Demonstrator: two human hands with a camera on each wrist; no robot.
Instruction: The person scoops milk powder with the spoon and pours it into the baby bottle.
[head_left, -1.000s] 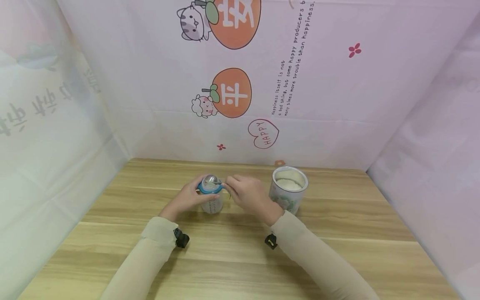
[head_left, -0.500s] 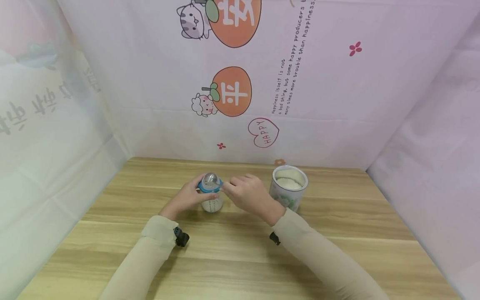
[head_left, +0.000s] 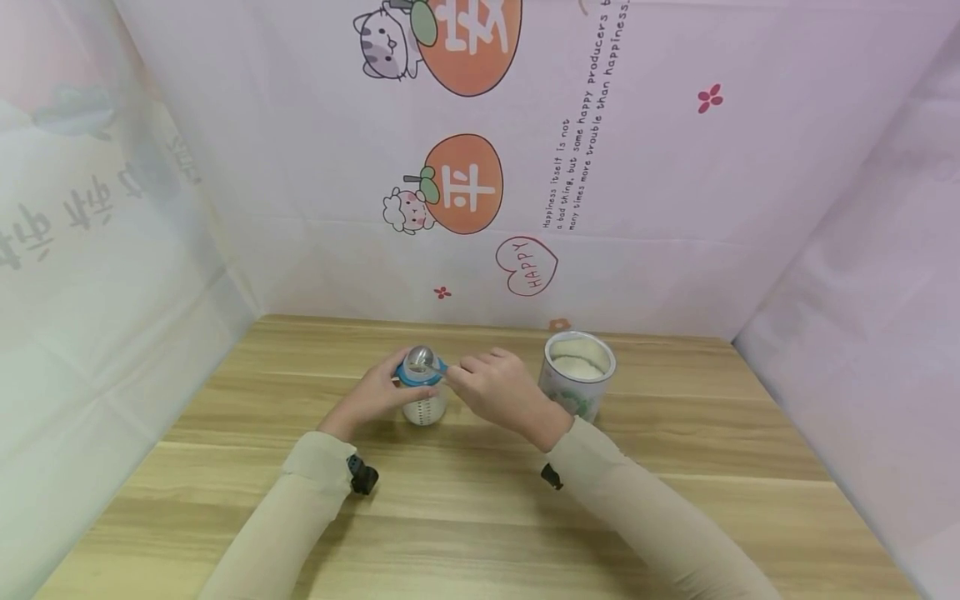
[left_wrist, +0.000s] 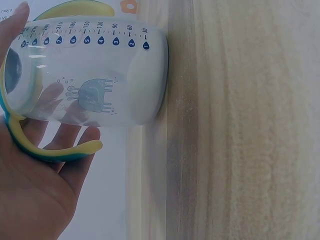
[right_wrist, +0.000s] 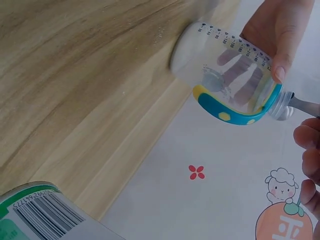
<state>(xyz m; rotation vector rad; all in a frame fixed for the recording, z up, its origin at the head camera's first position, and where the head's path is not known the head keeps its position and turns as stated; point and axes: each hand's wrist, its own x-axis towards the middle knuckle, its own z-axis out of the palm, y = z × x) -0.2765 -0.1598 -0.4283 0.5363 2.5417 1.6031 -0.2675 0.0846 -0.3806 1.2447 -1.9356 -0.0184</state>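
Head view: my left fingers (head_left: 410, 395) grip the bottle (head_left: 425, 411), my right fingers (head_left: 465, 380) pinch the spoon (right_wrist: 302, 105) between them, probably emptying it, so a clean lift seems needed next.

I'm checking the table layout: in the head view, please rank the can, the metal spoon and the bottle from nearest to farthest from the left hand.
From the left hand:
1. Bottle: in its grip, upright.
2. Metal spoon: at the bottle's mouth, held by the right hand.
3. Can: open-topped, well off to the right.
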